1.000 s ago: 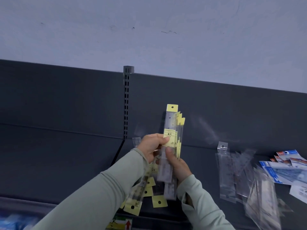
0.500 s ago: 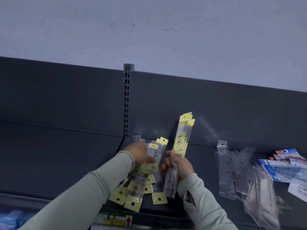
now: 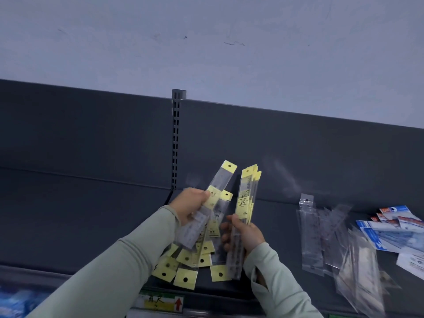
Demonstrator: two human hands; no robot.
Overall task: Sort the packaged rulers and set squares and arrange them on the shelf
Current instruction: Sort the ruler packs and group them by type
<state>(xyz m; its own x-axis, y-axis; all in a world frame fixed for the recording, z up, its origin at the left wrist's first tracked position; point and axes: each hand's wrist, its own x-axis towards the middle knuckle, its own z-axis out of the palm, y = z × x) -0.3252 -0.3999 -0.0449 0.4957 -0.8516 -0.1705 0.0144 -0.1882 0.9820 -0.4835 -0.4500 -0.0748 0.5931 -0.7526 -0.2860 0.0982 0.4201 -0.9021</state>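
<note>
Left hand (image 3: 192, 206): curled round one ruler pack (image 3: 223, 179); its long way points up and to the right, yellow end on top.
Right hand (image 3: 247, 234): curled round a ruler bunch (image 3: 245, 198), nearly upright; I cannot count them.
Shelf (image 3: 80, 214): yellow-tab pile (image 3: 185, 269) lies under both hands; clear packs (image 3: 314, 237) lie to the right.

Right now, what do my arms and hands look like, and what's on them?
The left sleeve and right sleeve are long, snug, pale sage green; the right cuff has a thumbhole slit. The left hand and right hand are bare, no gloves or rings visible.
</note>
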